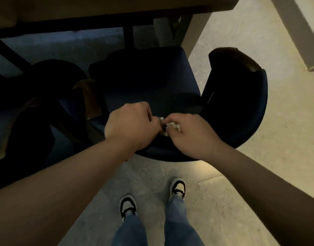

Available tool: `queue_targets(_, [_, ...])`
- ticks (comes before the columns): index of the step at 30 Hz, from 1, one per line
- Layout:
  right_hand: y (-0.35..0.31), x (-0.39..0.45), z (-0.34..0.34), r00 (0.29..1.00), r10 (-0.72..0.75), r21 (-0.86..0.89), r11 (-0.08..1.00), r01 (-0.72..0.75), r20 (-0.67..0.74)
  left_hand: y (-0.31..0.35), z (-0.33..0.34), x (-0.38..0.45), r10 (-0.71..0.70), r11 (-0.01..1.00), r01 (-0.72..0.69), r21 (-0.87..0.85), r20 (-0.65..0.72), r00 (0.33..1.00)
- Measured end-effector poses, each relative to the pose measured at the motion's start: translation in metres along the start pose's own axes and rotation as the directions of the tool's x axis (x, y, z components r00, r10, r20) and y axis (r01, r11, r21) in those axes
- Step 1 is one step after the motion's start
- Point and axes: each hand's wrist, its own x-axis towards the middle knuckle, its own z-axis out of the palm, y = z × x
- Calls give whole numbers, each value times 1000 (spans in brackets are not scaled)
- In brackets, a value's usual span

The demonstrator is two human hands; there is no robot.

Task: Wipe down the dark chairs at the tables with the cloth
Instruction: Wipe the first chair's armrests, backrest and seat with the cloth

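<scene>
A dark blue upholstered chair (152, 82) with a curved back stands below me, its seat pushed toward the table. Both hands meet over the rear edge of the seat. My left hand (129, 125) and my right hand (189, 134) pinch a small, crumpled pale cloth (172, 125) between them. Most of the cloth is hidden inside the fingers. The chair's curved backrest (241, 96) wraps around to the right, with a wooden armrest tip at its upper end.
A second dark chair (37, 107) with wooden arm tips stands close on the left. A wooden table (117, 9) with dark legs spans the top. My two feet stand on pale speckled floor (259, 174) behind the chair. A light wall base runs at upper right.
</scene>
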Motion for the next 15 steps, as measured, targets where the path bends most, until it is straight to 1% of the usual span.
queue_targets(4, [-1, -1, 1, 996, -29, 43, 999, 32, -86, 1, -2, -3, 17, 1000, -17, -8, -42, 999])
queue_targets(8, [-1, 0, 4, 995, -28, 14, 999, 29, -91, -2, 1, -3, 46, 999, -47, -4, -49, 998])
queue_targets(13, [0, 0, 1, 992, -75, -5, 997, 75, -102, -2, 3, -3, 92, 995, -87, 43, -108, 990])
queue_targets(15, [1, 1, 1, 990, -99, -13, 995, 98, -98, -1, 3, -3, 108, 993, -102, 59, -112, 988])
